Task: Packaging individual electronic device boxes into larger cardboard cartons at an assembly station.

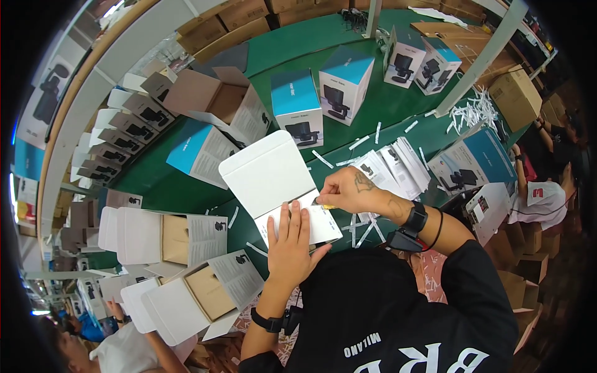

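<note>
A white carton point(264, 171) lies in front of me with its long lid flap folded back, away from my body. My left hand point(291, 245) rests flat on the carton's near part, fingers stretched out and pressing on the white card. At the carton's right side, my right hand point(348, 189) is closed in a pinch. A small yellow bit shows under its fingertips, but what it is stays hidden. Just beyond that hand lies a stack of printed leaflets point(404, 171).
Closed blue-topped boxes point(346, 84) stand at the back of the green table point(280, 53). Opened cartons point(211, 292) are at the left. White paper strips point(476, 112) lie heaped at right and scattered around. A metal post point(479, 59) rises there. Other people sit at both sides.
</note>
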Action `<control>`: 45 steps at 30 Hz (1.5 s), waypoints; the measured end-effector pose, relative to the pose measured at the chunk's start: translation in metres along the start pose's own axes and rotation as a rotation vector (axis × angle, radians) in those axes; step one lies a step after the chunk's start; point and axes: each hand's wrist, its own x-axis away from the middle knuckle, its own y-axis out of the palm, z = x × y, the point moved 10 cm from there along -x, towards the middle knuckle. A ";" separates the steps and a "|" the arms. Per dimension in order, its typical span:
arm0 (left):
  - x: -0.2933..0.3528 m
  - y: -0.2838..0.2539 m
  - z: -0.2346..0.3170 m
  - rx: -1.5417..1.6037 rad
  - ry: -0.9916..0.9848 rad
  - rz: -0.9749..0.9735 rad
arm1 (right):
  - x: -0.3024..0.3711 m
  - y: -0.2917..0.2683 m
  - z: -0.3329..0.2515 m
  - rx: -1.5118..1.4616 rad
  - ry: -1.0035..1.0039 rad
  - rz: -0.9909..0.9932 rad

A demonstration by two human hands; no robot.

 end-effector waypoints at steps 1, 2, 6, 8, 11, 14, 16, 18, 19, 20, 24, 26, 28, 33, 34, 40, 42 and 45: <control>0.001 0.002 0.001 0.017 0.001 -0.014 | 0.001 0.000 -0.002 0.003 -0.007 0.001; 0.002 0.004 0.001 0.035 -0.002 -0.028 | 0.004 0.001 -0.003 0.020 -0.015 0.000; 0.006 0.002 -0.003 0.047 -0.037 -0.009 | 0.009 -0.003 -0.014 0.133 -0.097 0.044; 0.005 0.002 -0.003 0.047 -0.033 -0.009 | 0.014 -0.014 -0.031 0.287 -0.213 0.154; 0.005 0.002 -0.004 0.046 -0.027 -0.009 | 0.018 -0.012 -0.038 0.219 -0.300 0.174; 0.006 0.002 -0.007 0.037 -0.032 -0.008 | 0.016 0.000 -0.040 0.209 -0.327 0.190; 0.006 0.001 -0.007 0.039 -0.026 -0.006 | 0.012 0.011 -0.037 0.260 -0.292 0.191; 0.007 0.000 -0.008 0.043 -0.029 0.001 | 0.012 0.009 -0.032 0.220 -0.287 0.200; 0.008 -0.001 -0.008 0.042 -0.031 0.000 | 0.012 0.007 -0.029 0.182 -0.280 0.210; 0.008 -0.002 -0.008 0.041 -0.032 0.000 | 0.012 0.006 -0.027 0.144 -0.273 0.219; 0.007 -0.004 -0.007 0.044 -0.031 0.002 | 0.011 0.007 -0.024 0.170 -0.257 0.295; 0.007 -0.004 -0.006 0.048 -0.028 0.004 | 0.019 0.004 -0.021 0.158 -0.233 0.356; 0.006 -0.004 -0.007 0.050 -0.036 0.007 | 0.028 0.001 -0.019 0.126 -0.200 0.471; 0.006 -0.003 -0.007 0.074 -0.052 0.013 | 0.090 -0.027 0.034 -0.452 -0.017 0.665; 0.006 -0.003 -0.007 0.080 -0.049 0.016 | 0.100 -0.037 0.046 -0.451 -0.013 0.663; 0.005 -0.010 0.001 0.063 -0.044 0.038 | 0.126 -0.030 0.102 0.605 0.250 0.095; 0.004 -0.013 0.010 0.054 -0.043 0.066 | 0.121 -0.033 0.094 0.394 0.244 0.092; 0.015 -0.017 0.016 0.054 0.025 0.211 | 0.108 -0.032 0.049 -0.035 0.239 0.056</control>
